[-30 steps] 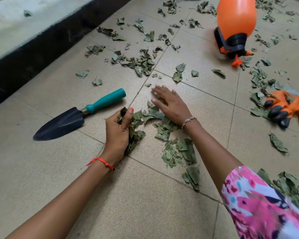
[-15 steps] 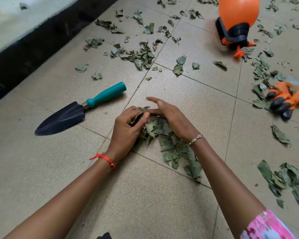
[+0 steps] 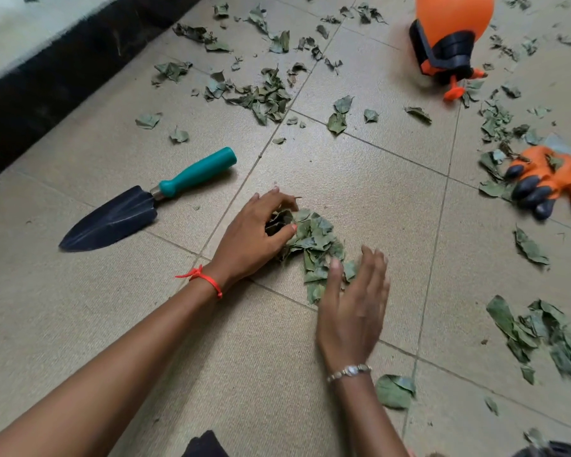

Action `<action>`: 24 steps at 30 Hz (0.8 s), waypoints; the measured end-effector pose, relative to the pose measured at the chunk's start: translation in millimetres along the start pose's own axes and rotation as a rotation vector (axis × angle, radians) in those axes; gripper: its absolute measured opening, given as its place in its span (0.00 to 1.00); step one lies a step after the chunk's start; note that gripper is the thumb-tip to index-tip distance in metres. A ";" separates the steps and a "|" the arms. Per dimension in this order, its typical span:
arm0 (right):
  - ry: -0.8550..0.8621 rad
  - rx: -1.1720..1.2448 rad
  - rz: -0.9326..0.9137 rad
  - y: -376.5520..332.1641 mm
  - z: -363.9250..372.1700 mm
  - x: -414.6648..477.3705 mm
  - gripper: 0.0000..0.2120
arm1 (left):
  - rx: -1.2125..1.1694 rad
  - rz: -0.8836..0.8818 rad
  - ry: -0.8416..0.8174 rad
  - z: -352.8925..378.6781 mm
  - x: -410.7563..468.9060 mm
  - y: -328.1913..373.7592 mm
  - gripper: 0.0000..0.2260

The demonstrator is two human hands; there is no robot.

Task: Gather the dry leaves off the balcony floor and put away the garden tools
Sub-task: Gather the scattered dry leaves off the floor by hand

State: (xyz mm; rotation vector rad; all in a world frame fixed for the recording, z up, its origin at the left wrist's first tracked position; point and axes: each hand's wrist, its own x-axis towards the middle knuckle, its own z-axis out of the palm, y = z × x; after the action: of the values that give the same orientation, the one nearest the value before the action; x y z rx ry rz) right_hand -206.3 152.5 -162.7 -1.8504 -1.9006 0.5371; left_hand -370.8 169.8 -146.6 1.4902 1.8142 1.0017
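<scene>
1. An orange spray bottle (image 3: pixel 452 24) lies tipped well beyond the right hand (image 3: pixel 353 308); its opaque shell hides any contents.
2. The left hand (image 3: pixel 251 239) curls fingers and thumb round the edge of the leaf pile (image 3: pixel 317 242), gripping crumpled green leaves.
3. The right hand is spread flat at the pile's near edge; blur hides whether it touches.
4. Left of the left hand lies a trowel (image 3: pixel 119 216) with a dark pointed blade and a teal handle, on the ribbed beige floor (image 3: pixel 80 324).
5. Orange gloves (image 3: pixel 548 179) with black fingertips lie far right.

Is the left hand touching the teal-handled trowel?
Apart. The head view shows bare tile between the left hand and the trowel; the hand grips the leaf pile instead.
</scene>
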 end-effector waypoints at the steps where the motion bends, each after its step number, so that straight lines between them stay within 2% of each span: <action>1: 0.007 -0.009 -0.008 -6.5 4.8 6.3 0.34 | 0.016 0.013 -0.004 0.0 -0.7 -0.3 0.17; 4: -0.025 0.063 -0.068 -27.4 17.4 28.3 0.31 | 0.037 0.037 -0.021 0.0 -0.8 -1.7 0.25; 6: -0.065 0.170 -0.112 -41.3 23.7 38.4 0.28 | 0.004 0.046 -0.020 2.7 0.5 -2.6 0.27; 10: -0.137 0.418 -0.110 -55.4 23.6 46.1 0.25 | -0.061 0.021 0.025 8.1 -1.6 -0.6 0.25; 14: -0.132 0.593 -0.085 -47.5 10.0 38.3 0.17 | -0.093 0.041 0.026 8.6 -6.0 1.1 0.20; 17: -0.148 0.556 -0.097 -40.5 4.3 29.3 0.12 | -0.138 0.029 -0.016 13.0 -15.0 4.1 0.19; 19: -0.175 0.504 -0.100 -39.4 -1.4 22.4 0.12 | -0.143 0.028 -0.044 17.3 -22.5 6.5 0.18; 22: -0.019 0.324 -0.114 -30.5 -14.5 4.3 0.20 | -0.090 0.036 -0.076 21.1 -31.8 8.6 0.18; 24: 0.110 0.174 -0.056 -18.5 -24.4 -12.9 0.22 | -0.075 0.039 -0.087 20.6 -34.5 9.3 0.17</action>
State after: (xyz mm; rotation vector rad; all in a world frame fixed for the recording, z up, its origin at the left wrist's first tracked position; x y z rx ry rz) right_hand -207.9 138.4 -132.6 -1.6768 -1.7693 0.5526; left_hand -341.8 140.8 -151.1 1.5053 1.6747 0.9966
